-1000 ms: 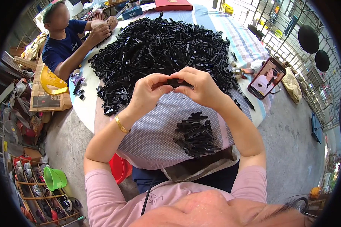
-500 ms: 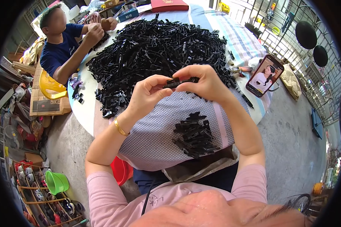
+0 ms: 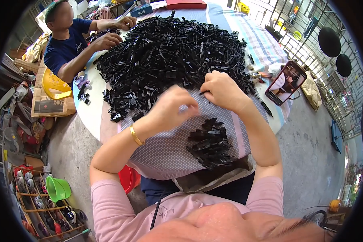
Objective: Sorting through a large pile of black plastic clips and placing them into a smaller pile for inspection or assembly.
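A big heap of black clips covers much of the round table. My right hand is at the near edge of the heap, its fingers pinched on a dark piece that looks like one of the clips. To its left, my left hand hovers over the dotted cloth, smeared by motion; its thumb and fingers curve toward each other, and whether anything is in them does not show. A smaller pile of black clips lies on the cloth just in front of me, below both hands.
A phone stands at the table's right side. Across on the left, a co-worker's hands reach to the heap's edge. A red box sits at the back. Below are a red bucket and a green bucket.
My hands were together holding a black clip; they have parted. The left moved down, the right down to the heap's near edge. The co-worker's hands lowered toward the heap.
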`<state>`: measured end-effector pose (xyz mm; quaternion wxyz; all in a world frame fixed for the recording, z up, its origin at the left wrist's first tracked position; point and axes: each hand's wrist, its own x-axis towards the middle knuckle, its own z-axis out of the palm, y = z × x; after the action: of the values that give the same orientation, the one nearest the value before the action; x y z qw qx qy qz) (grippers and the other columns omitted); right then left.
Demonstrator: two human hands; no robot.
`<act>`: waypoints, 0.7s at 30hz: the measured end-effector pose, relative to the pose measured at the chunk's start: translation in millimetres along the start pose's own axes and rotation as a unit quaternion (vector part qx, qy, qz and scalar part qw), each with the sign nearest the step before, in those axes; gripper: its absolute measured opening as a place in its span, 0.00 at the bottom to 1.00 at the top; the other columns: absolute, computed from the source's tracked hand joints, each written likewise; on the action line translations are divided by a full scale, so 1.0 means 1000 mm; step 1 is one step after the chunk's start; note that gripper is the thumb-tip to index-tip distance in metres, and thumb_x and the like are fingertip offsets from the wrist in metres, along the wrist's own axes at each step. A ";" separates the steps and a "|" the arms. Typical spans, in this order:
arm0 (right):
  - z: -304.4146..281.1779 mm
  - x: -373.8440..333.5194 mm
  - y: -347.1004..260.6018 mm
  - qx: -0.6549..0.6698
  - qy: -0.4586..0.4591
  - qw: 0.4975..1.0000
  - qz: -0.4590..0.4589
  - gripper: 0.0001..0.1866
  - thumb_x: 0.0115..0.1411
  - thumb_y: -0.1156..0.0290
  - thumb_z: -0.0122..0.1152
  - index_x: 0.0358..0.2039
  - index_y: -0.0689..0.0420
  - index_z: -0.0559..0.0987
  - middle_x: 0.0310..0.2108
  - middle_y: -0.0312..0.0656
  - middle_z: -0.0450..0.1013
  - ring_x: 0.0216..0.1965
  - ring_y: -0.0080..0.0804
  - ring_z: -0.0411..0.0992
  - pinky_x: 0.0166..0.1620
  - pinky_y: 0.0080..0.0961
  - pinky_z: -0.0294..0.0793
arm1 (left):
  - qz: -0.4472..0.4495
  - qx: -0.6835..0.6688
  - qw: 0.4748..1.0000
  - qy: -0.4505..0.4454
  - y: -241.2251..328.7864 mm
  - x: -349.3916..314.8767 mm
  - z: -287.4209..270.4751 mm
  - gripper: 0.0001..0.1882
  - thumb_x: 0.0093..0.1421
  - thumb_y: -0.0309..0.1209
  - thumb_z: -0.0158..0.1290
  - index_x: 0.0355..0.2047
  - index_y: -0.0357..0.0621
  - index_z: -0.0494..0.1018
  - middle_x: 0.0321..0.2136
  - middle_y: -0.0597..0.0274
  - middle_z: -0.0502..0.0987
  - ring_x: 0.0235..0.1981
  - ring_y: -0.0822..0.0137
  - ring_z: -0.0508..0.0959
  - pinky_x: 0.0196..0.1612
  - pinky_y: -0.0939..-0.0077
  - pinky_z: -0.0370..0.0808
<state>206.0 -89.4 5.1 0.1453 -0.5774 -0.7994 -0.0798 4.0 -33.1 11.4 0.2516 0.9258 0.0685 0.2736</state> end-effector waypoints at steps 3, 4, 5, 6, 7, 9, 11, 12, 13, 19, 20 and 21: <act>-0.007 0.006 -0.007 0.117 0.127 0.985 -0.015 0.05 0.47 0.74 0.59 0.27 0.59 0.79 0.26 0.39 0.70 0.30 0.34 0.69 0.36 0.27 0.70 | -0.090 0.217 0.963 0.134 -0.036 -0.002 -0.008 0.07 0.45 0.26 0.59 0.27 0.40 0.77 0.26 0.60 0.73 0.33 0.60 0.70 0.39 0.70 0.69; -0.008 0.008 -0.009 0.118 0.128 0.985 -0.017 0.05 0.47 0.74 0.59 0.27 0.59 0.79 0.26 0.39 0.70 0.30 0.34 0.69 0.36 0.27 0.70 | -0.122 0.243 0.952 0.143 -0.044 -0.001 -0.009 0.07 0.45 0.27 0.59 0.27 0.41 0.77 0.27 0.60 0.73 0.34 0.60 0.70 0.40 0.71 0.69; -0.010 0.010 -0.011 0.210 0.140 0.967 0.030 0.05 0.48 0.74 0.59 0.27 0.59 0.79 0.27 0.41 0.72 0.29 0.34 0.71 0.35 0.25 0.71 | -0.122 0.245 0.951 0.144 -0.048 -0.002 -0.009 0.07 0.45 0.27 0.59 0.27 0.41 0.77 0.27 0.60 0.73 0.34 0.60 0.70 0.40 0.71 0.69; -0.011 0.011 -0.012 0.300 0.150 0.939 0.076 0.05 0.49 0.74 0.59 0.28 0.59 0.79 0.27 0.43 0.73 0.28 0.33 0.73 0.34 0.24 0.72 | -0.125 0.267 0.949 0.111 -0.051 -0.003 -0.009 0.07 0.45 0.27 0.58 0.26 0.42 0.77 0.27 0.60 0.73 0.34 0.60 0.70 0.41 0.71 0.69; -0.008 0.011 -0.010 0.344 0.153 0.922 0.093 0.08 0.51 0.76 0.59 0.34 0.60 0.78 0.27 0.42 0.74 0.26 0.27 0.74 0.30 0.20 0.72 | -0.125 0.286 0.947 0.077 -0.052 -0.002 -0.008 0.07 0.45 0.27 0.58 0.26 0.42 0.78 0.27 0.60 0.73 0.34 0.60 0.70 0.41 0.71 0.69; -0.008 0.012 -0.010 0.418 0.137 0.889 0.126 0.10 0.54 0.77 0.57 0.38 0.61 0.76 0.27 0.37 0.72 0.26 0.22 0.71 0.30 0.17 0.71 | -0.129 0.295 0.944 0.070 -0.052 0.001 -0.005 0.07 0.44 0.27 0.58 0.27 0.43 0.78 0.26 0.61 0.72 0.34 0.60 0.70 0.40 0.70 0.69; -0.012 0.012 -0.011 0.532 0.084 0.827 0.161 0.16 0.57 0.79 0.53 0.47 0.60 0.71 0.28 0.33 0.70 0.28 0.18 0.71 0.32 0.15 0.73 | -0.109 0.287 0.947 0.096 -0.052 0.002 -0.005 0.07 0.45 0.26 0.57 0.27 0.43 0.78 0.25 0.61 0.73 0.32 0.59 0.71 0.38 0.71 0.70; -0.012 0.012 -0.011 0.532 0.085 0.827 0.161 0.16 0.57 0.79 0.53 0.47 0.60 0.71 0.28 0.33 0.70 0.28 0.18 0.71 0.32 0.15 0.73 | -0.134 0.200 0.964 0.114 -0.051 0.002 -0.006 0.05 0.47 0.26 0.57 0.27 0.43 0.78 0.25 0.61 0.74 0.30 0.62 0.72 0.37 0.73 0.70; -0.012 0.012 -0.012 0.585 0.069 0.793 0.155 0.16 0.57 0.79 0.53 0.47 0.61 0.71 0.28 0.34 0.70 0.29 0.19 0.72 0.34 0.16 0.74 | -0.157 0.112 0.972 0.130 -0.050 0.003 -0.008 0.04 0.49 0.26 0.56 0.26 0.43 0.78 0.25 0.61 0.76 0.29 0.64 0.73 0.35 0.75 0.70; -0.008 0.013 -0.018 0.628 0.066 0.766 0.119 0.10 0.55 0.81 0.56 0.39 0.65 0.76 0.33 0.40 0.75 0.33 0.23 0.74 0.39 0.18 0.75 | -0.312 -0.381 0.865 0.098 -0.048 0.000 -0.015 0.12 0.60 0.30 0.50 0.39 0.33 0.72 0.25 0.68 0.74 0.23 0.81 0.67 0.27 0.88 0.65; -0.008 0.013 -0.019 0.628 0.065 0.766 0.119 0.10 0.55 0.81 0.56 0.39 0.65 0.76 0.33 0.40 0.75 0.33 0.23 0.74 0.39 0.18 0.75 | -0.314 -0.439 0.837 0.092 -0.047 0.000 -0.013 0.12 0.60 0.31 0.50 0.39 0.34 0.73 0.25 0.68 0.74 0.23 0.81 0.67 0.27 0.88 0.65; -0.008 0.013 -0.019 0.619 0.068 0.774 0.111 0.10 0.54 0.83 0.55 0.38 0.65 0.76 0.33 0.40 0.75 0.34 0.22 0.74 0.40 0.18 0.75 | -0.314 -0.495 0.806 0.085 -0.046 0.000 -0.012 0.11 0.60 0.31 0.50 0.39 0.35 0.73 0.25 0.69 0.74 0.23 0.81 0.67 0.27 0.88 0.65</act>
<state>185.4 -86.0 17.7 0.5330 -0.4405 -0.5944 0.4105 -2.0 11.7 -3.4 0.7407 0.5770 0.2317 0.2544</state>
